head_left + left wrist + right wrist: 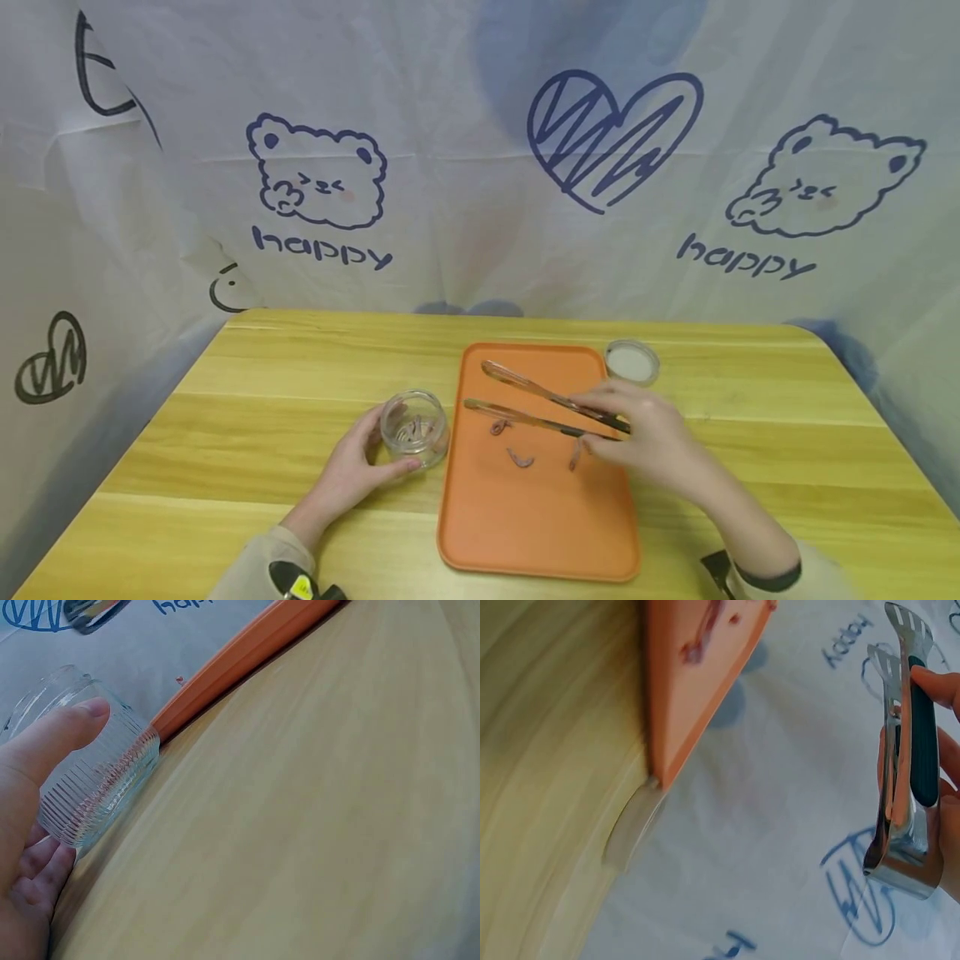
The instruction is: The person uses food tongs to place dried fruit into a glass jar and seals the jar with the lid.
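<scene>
My left hand (352, 462) curls round a clear glass jar (415, 428) standing on the table just left of an orange tray (536, 533). Small brownish-pink curled pieces lie in the jar's bottom; their kind is hard to tell. In the left wrist view the thumb presses the ribbed jar (105, 772). Above the tray, my right hand (648, 429) grips metal tongs (532, 387) with dark handles, their arms apart and tips toward the left. Nothing shows between the tips. Under the tongs, several similar pieces, one a curved piece (520, 458), lie on the tray.
A round lid (632, 362), pale inside, lies by the tray's back right corner. The wood-patterned table (300, 367) reaches back to a white cloth (450, 192) printed with bears and hearts. Another cloth side hangs at the left.
</scene>
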The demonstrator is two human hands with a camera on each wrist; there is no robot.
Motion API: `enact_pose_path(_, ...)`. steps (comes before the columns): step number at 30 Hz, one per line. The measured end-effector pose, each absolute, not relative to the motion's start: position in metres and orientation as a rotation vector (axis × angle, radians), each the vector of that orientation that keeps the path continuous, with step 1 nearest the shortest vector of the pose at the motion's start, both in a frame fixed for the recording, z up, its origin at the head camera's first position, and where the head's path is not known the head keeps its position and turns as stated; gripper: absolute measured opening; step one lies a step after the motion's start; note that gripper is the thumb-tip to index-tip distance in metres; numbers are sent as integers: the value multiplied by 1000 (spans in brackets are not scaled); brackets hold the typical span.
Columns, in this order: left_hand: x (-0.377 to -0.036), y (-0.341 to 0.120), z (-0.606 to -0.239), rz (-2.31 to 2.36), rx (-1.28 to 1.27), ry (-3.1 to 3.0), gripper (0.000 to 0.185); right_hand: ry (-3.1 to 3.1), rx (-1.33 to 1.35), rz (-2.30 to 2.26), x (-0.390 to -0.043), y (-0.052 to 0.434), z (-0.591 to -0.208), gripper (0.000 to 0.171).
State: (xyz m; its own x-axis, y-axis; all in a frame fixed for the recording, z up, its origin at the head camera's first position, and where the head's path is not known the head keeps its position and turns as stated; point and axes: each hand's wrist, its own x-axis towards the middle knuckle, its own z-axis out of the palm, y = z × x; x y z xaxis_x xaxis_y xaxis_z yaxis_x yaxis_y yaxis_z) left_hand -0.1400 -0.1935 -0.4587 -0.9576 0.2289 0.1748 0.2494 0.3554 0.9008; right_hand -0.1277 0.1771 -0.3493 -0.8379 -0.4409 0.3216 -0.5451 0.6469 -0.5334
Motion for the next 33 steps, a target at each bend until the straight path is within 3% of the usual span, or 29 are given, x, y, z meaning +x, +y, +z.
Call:
enact_pose_path(18, -142, -192, -461, -1696, -449, -2577, 84, -2660, 634, 681, -90, 272, -373, 46)
enact_pose_path(33, -141, -193, -460, -1714, -447, -2571, 86, -2729, 721, 625, -81, 276, -384, 32)
